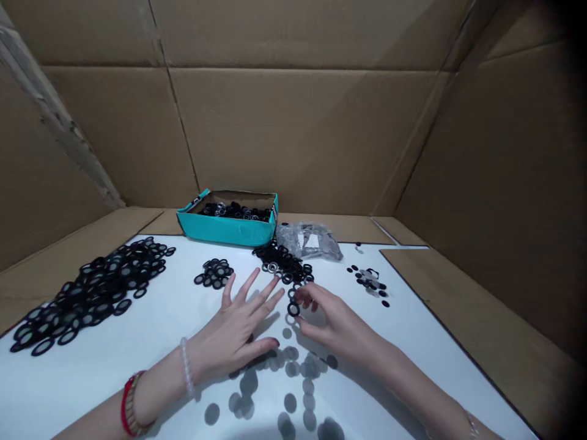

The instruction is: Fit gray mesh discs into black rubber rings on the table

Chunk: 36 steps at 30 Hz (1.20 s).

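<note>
My left hand lies flat on the white board with its fingers spread, pointing at a pile of black rings. My right hand rests beside it with its fingers curled and its fingertips on a single black ring at the near end of that pile. Several flat grey discs lie on the board between and below my wrists.
A large heap of black rings covers the board's left side. A small cluster sits behind my left hand. A teal box with rings stands at the back, next to a clear plastic bag. Small black parts lie right. Cardboard walls surround everything.
</note>
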Each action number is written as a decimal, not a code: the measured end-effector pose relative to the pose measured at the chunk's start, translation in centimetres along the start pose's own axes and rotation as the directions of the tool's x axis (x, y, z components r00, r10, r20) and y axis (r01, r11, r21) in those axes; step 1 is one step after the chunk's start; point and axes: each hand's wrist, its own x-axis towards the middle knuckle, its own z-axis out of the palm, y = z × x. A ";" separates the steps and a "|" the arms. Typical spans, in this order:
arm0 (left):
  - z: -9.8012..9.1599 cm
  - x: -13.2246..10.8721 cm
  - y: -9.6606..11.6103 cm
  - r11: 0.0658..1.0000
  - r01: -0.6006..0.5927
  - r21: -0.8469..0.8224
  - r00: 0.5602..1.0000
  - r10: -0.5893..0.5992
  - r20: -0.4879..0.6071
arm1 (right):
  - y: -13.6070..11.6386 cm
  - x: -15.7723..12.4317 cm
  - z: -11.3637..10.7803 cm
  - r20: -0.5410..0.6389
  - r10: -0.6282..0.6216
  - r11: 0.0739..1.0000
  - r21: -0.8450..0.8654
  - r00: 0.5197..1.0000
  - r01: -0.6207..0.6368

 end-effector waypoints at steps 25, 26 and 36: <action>-2.6 -0.2 0.9 -0.793 -0.005 -0.609 0.977 -0.135 0.168 | -0.2 -0.5 2.3 -0.049 -0.090 0.996 -0.001 0.995 0.091; -2.6 -0.2 1.0 -0.792 0.001 -0.611 0.976 -0.131 0.171 | -0.2 -0.5 2.3 -0.050 -0.093 0.996 -0.002 0.994 0.093; -0.7 -0.3 0.8 -0.273 0.266 -0.925 0.858 -0.369 0.356 | -1.1 -0.8 2.8 -0.109 -0.093 0.994 0.043 0.990 0.099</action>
